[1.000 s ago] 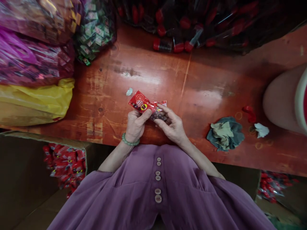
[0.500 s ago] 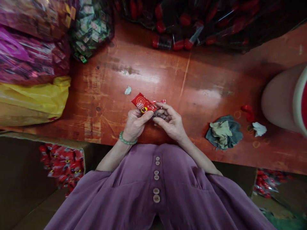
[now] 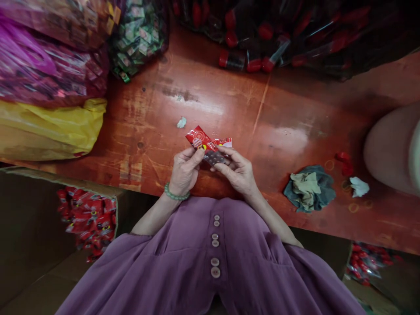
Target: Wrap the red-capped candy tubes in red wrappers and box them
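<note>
My left hand (image 3: pixel 184 171), with a green bead bracelet on its wrist, pinches a small red printed packet (image 3: pixel 201 140) above the near edge of a red-brown wooden table (image 3: pixel 229 109). My right hand (image 3: pixel 238 169) grips the packet's other end, where a clear part shows dark round pieces (image 3: pixel 215 158). Both hands meet over the packet just in front of my purple buttoned top.
Bags of wrapped sweets (image 3: pixel 49 65) and a yellow bag (image 3: pixel 52 129) lie at the left. Red-capped tubes (image 3: pixel 259 52) pile up at the back. A crumpled cloth (image 3: pixel 309 188) and a pale bucket (image 3: pixel 392 148) sit at the right. A box of red packets (image 3: pixel 87 218) stands lower left.
My hands have turned the packet a little, so more of the clear part with dark pieces shows between my fingers. The view shifted slightly.
</note>
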{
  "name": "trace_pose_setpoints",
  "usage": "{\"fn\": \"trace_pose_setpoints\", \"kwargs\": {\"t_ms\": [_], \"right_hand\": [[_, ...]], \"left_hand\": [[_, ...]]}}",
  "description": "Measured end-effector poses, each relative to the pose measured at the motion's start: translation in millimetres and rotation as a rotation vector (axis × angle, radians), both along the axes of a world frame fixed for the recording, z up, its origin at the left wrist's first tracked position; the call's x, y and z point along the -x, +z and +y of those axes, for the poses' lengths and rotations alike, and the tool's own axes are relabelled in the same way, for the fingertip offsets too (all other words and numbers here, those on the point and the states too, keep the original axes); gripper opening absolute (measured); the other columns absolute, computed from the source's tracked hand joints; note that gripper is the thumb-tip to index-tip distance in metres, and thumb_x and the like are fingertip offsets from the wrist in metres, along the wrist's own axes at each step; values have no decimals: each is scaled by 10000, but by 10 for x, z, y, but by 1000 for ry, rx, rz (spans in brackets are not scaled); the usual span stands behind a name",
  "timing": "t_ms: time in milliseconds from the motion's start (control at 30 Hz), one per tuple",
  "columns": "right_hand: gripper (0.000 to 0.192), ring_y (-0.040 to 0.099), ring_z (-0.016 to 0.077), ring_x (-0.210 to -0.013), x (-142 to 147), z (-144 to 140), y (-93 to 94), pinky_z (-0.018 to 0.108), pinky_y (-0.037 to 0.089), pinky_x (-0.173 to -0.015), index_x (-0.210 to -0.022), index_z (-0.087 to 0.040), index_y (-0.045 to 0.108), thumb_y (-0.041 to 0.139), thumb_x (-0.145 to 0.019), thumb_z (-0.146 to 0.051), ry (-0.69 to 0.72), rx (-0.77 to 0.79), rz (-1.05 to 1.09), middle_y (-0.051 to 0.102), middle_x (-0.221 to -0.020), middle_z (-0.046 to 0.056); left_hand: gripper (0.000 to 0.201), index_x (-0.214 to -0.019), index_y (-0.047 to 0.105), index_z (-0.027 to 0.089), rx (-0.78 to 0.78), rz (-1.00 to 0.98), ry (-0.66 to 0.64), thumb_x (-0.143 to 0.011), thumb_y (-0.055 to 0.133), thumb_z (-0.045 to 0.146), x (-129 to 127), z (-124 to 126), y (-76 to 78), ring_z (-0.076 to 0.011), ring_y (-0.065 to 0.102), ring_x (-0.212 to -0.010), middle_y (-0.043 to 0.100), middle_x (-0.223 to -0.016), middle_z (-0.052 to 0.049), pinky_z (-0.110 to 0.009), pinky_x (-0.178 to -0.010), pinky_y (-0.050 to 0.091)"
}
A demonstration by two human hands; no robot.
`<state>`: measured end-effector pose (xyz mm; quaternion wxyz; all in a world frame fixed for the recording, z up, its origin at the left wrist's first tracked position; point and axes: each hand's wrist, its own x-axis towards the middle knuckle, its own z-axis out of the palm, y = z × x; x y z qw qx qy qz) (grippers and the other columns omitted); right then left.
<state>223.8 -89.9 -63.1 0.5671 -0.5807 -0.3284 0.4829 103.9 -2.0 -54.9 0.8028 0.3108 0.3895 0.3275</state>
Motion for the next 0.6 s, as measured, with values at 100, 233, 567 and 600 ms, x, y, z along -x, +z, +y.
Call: {"fn": "trace_pose_setpoints", "kwargs": {"t_ms": [100, 233, 567, 600], "right_hand": [[472, 716, 158, -886, -22, -66, -9, 339, 660, -780, -1261, -275, 589, 715, -848, -466, -15, -26, 2, 666, -1209, 55], [507, 725, 141, -771, -57, -131, -8, 335, 662, -749, -1247, -280, 583, 766, -805, -451, -9, -16, 6, 693, -1160, 41], [384, 711, 127, -728, -25, -100, 20, 311, 647, -709, -1108, -259, 659, 781, -792, -440, 78, -24, 35, 711, -1044, 18], [366, 708, 124, -710, -20, -94, 17, 308, 645, -705, -1080, -261, 667, 796, -778, -423, 62, -33, 58, 708, -997, 1]], "left_hand": [[297, -806, 781, 203, -1, 15, -29, -670, 864, 454, -6, -45, 17, -140, 676, -738, 760, -787, -13, -292, -788, 541], [274, -822, 786, 199, -33, 19, -88, -703, 844, 438, -1, -99, 38, -139, 674, -730, 760, -794, -17, -273, -757, 542], [290, -835, 784, 178, 16, -43, -9, -687, 856, 417, -12, -129, 104, -179, 714, -838, 770, -835, -49, -314, -863, 540], [289, -848, 786, 174, 20, -39, -22, -694, 850, 411, -19, -137, 97, -176, 714, -836, 773, -845, -50, -308, -854, 539]]}}
